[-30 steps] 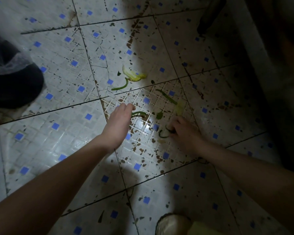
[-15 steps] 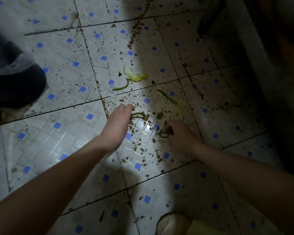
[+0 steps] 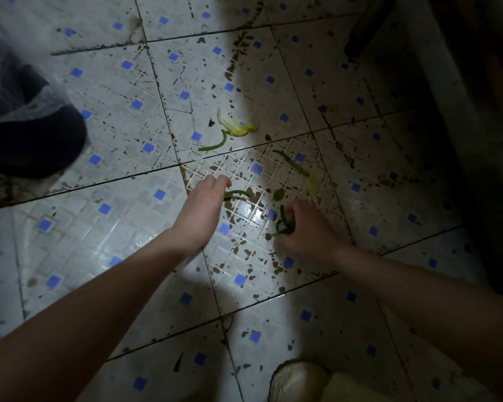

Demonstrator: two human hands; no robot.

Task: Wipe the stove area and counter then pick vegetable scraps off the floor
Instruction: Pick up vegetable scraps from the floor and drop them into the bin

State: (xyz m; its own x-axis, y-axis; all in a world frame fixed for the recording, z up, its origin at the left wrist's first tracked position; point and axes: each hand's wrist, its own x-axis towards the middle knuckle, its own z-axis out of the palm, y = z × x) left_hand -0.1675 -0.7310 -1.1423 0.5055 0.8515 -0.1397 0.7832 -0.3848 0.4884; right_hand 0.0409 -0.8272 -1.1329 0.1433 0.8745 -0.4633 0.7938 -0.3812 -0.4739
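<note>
Scraps of green vegetable lie spread on the stained floor (image 3: 114,227) around a yellow leaf (image 3: 238,126). Well below and right of the leaf, a bundle (image 3: 285,224) of green strips is held in the right hand (image 3: 308,233), its grip closed round them with fingers and thumb curled. Straight below the leaf a green curl (image 3: 240,194) lies on the tile, one end under the fingers of the left hand (image 3: 204,207). Those fingers bend down over it, but I cannot tell whether the grip has pinched it or only touches it. A strip (image 3: 215,144) lies just beside the leaf, at its lower left. Below and right of the leaf are a long strip (image 3: 292,164), a pale piece (image 3: 312,188) at its lower end, and a small leaf (image 3: 278,195), all near the right hand.

The step in hand looks like gathering. The left fingertips should get under the curl's end and lift it, not drag it across the glossy tile. The right hand can hold the bundle with its lower fingers while thumb and forefinger take the small leaf, then the pale piece and the long strip. The yellow leaf and its strip lie farthest away and suit the last reach. Thin strips may slip from a loosened bundle.
</note>
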